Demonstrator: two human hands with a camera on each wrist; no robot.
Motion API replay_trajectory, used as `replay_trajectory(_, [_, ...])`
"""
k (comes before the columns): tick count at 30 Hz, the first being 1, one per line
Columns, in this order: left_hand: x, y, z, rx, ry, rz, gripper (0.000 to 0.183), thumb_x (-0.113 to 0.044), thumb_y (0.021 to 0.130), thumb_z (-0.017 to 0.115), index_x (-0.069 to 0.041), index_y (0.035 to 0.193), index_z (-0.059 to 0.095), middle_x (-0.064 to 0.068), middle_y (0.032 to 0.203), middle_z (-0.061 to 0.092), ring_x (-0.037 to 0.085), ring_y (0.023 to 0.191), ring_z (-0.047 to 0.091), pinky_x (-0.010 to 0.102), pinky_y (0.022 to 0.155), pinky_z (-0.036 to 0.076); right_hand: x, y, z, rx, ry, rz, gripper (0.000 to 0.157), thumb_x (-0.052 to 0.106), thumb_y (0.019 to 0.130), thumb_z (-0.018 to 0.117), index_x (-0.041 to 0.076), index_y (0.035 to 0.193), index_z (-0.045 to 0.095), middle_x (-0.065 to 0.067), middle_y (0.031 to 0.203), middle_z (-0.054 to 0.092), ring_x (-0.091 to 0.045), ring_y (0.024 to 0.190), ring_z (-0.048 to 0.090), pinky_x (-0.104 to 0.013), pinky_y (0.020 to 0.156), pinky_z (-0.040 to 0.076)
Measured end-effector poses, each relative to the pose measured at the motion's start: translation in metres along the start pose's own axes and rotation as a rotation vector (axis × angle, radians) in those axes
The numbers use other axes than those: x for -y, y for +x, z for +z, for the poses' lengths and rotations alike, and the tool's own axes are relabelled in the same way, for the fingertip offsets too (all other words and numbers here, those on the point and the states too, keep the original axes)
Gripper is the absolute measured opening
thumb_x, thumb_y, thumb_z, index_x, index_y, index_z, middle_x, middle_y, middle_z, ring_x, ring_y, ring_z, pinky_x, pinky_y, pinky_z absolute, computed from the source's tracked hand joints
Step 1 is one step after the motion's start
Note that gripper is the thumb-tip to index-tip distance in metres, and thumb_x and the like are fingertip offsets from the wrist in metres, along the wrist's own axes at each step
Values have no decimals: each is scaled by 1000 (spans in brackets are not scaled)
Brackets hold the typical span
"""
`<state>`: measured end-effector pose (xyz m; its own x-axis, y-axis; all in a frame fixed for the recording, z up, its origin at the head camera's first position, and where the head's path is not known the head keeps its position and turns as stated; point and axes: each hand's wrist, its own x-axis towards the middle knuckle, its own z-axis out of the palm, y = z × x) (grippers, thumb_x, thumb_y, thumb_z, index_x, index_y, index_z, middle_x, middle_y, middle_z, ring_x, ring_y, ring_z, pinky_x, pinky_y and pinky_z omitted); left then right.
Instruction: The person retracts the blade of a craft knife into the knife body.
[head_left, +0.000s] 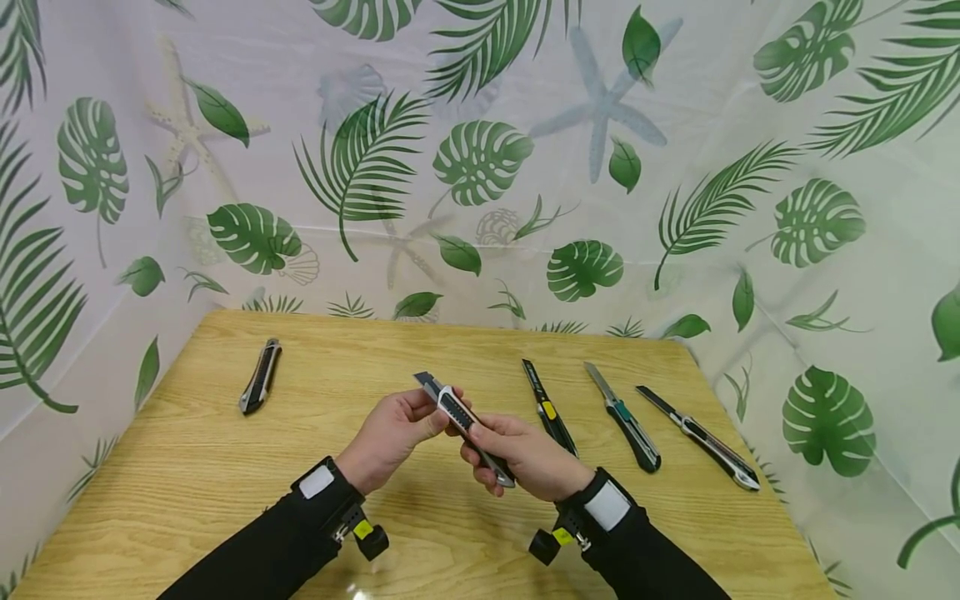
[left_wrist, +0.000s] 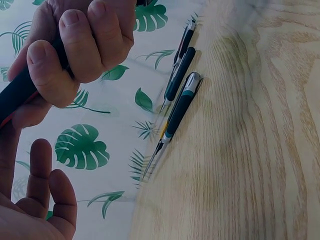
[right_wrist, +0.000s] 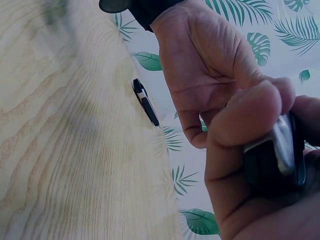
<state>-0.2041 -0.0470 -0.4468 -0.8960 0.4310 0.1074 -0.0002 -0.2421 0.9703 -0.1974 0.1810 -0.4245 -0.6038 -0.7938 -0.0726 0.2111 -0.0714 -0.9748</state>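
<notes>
Both hands hold one utility knife (head_left: 457,412) above the middle of the table, its blade end pointing up and left. The left hand (head_left: 392,437) pinches it near the blade end between thumb and fingers. Lower down, the right hand (head_left: 528,454) grips the dark handle, the thumb lying along its top. In the left wrist view, curled right-hand fingers wrap the black handle (left_wrist: 20,92). The right wrist view shows the handle's metal-tipped butt (right_wrist: 280,150) inside the right hand; the blade end is hidden there.
On the wooden table (head_left: 187,467), a grey-black utility knife (head_left: 261,377) lies at left. To the right lie a black-and-yellow utility knife (head_left: 549,408), a teal-and-black one (head_left: 624,421) and a black-silver one (head_left: 701,437), blades out. Leaf-patterned cloth (head_left: 480,275) stands behind.
</notes>
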Motion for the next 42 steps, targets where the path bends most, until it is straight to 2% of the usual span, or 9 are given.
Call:
replay_trajectory(5, [-3,0,1,2,-15,-2,37,-15,97,63,-3,132,62,8,127,64,18,122,50,32,102,44,1,-2,-2,50,61,-9,35,19,111,35,-3,137,39,-5,94,52,-15,68,50,-23,56,49])
replay_trajectory(10, [-6,-1,1,15,-32,2,39,-16,97,63,-4,134,61,8,128,64,20,122,50,29,101,43,1,-2,-3,112,127,-24,37,15,111,34,-4,143,31,-7,99,53,-18,73,50,-26,61,50])
replay_trajectory(19, [-7,-1,2,48,-36,11,39,-16,98,60,-6,136,59,7,129,63,19,124,48,42,109,35,2,-4,-2,194,179,-37,36,5,110,27,-2,146,25,-7,104,52,-19,78,50,-27,67,50])
replay_trajectory(30, [-6,-2,1,102,-76,36,43,-20,98,59,-3,137,57,9,129,63,22,127,45,62,110,22,0,-5,-3,267,260,-39,48,-3,109,22,4,155,12,-8,113,49,-20,87,52,-29,76,51])
replay_trajectory(36, [-5,-1,0,105,-74,28,43,-21,98,58,-3,137,57,9,129,63,22,127,45,60,110,22,-2,-4,-3,271,267,-36,47,-5,108,21,4,154,12,-8,114,48,-20,89,52,-30,77,51])
replay_trajectory(42, [-4,-1,-1,101,-72,24,42,-20,99,58,-3,138,57,9,129,63,22,126,46,57,112,22,-4,-3,-4,254,252,-34,47,-2,109,25,3,154,12,-8,114,48,-20,89,51,-31,77,51])
